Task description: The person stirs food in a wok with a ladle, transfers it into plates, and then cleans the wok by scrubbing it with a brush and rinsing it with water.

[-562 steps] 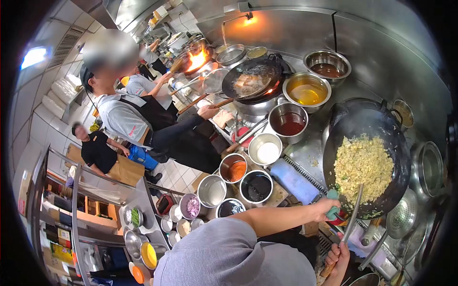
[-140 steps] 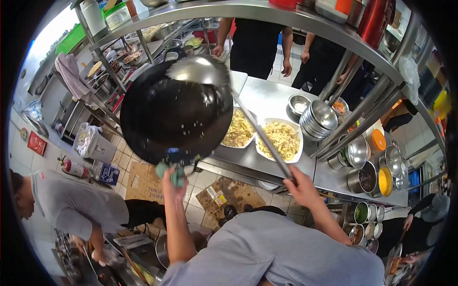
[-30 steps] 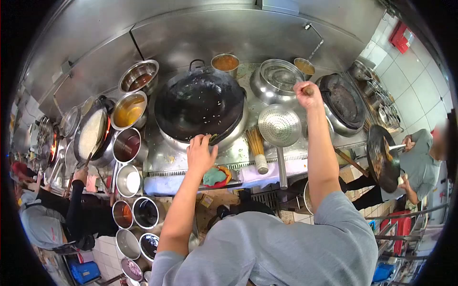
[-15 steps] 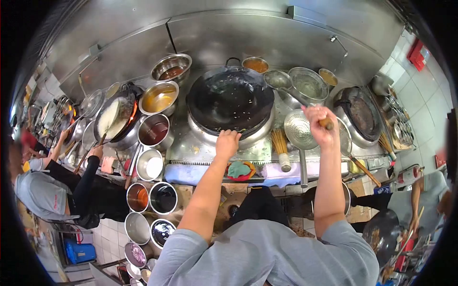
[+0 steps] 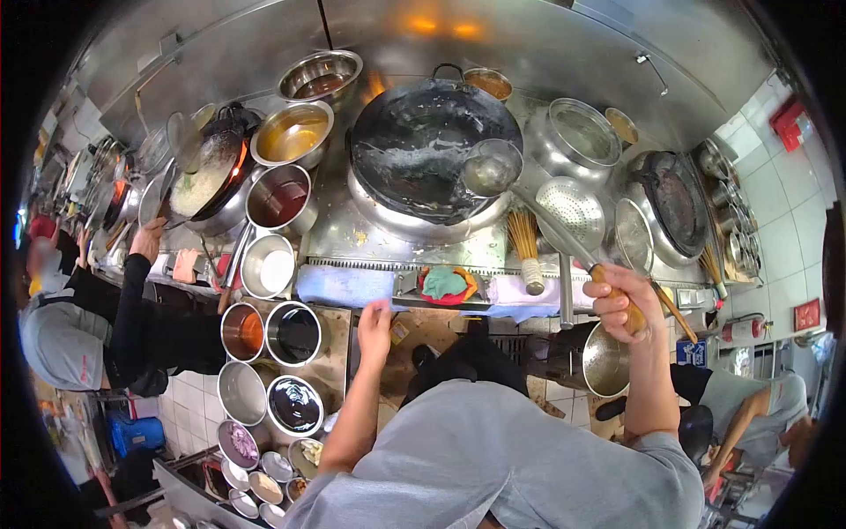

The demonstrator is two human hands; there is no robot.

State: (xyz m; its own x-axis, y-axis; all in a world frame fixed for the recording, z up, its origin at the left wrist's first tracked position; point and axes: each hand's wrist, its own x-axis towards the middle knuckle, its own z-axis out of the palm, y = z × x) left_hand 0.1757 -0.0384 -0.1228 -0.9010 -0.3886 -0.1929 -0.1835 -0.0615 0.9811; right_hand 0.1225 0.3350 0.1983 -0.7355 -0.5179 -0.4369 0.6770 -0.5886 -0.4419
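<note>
Steel ladle (image 5: 492, 167) over wok (image 5: 423, 145), handle gripped in right hand (image 5: 624, 302); left hand (image 5: 374, 328) open.

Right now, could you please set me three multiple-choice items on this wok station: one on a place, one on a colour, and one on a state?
1. Where is the ladle's bowl?
A. Over the near right rim of the big wok
B. In the pot of white powder
C. On the floor

2. What colour is the folded cloth at the stove's front edge?
A. White
B. Teal green
C. Black

3. What is the left hand doing?
A. Gripping the wok handle
B. Holding a plate
C. Holding nothing, fingers open below the stove edge

Answers: 1 A, the ladle, held by the right hand, sits at the wok rim. 2 B, the cloth is teal. 3 C, the left hand is open.
</note>
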